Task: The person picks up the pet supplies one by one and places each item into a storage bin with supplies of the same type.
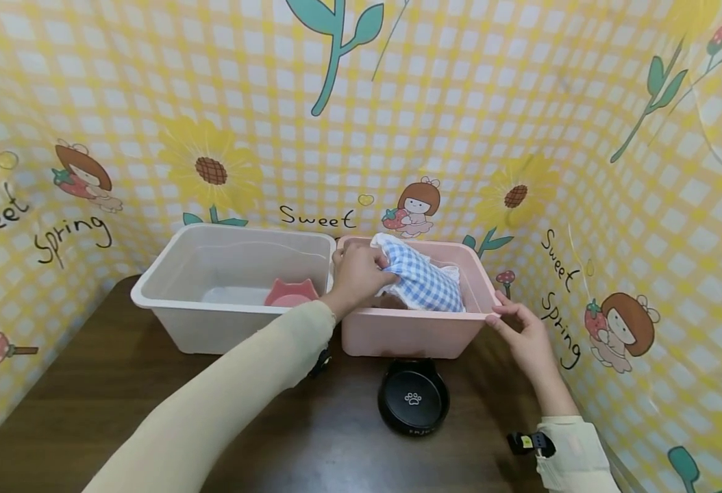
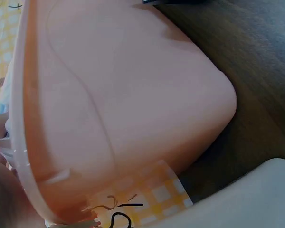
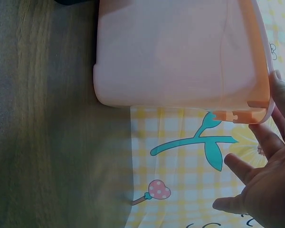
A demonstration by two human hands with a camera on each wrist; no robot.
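Note:
In the head view my left hand (image 1: 361, 274) reaches into the pink plastic bin (image 1: 398, 335). Its thumb and fingers pinch one end of a blue-and-white checked cloth (image 1: 425, 279) with white lacy trim. The cloth slopes down to the right inside the bin, its lower end near the front rim. Something brown shows beneath it, mostly hidden. My right hand (image 1: 524, 335) holds the bin's right front corner at the rim, while its other fingers (image 3: 240, 168) spread outside the corner in the right wrist view. The left wrist view mostly shows the bin's outer wall (image 2: 133, 95).
A light grey bin (image 1: 213, 322) stands left of the pink one, with a pink bowl with pointed corners (image 1: 291, 292) inside. In front, a round black pet bowl (image 1: 413, 400) with a paw print sits on the dark wooden table (image 1: 312, 438). Patterned yellow cloth (image 1: 262, 89) hangs behind and beside.

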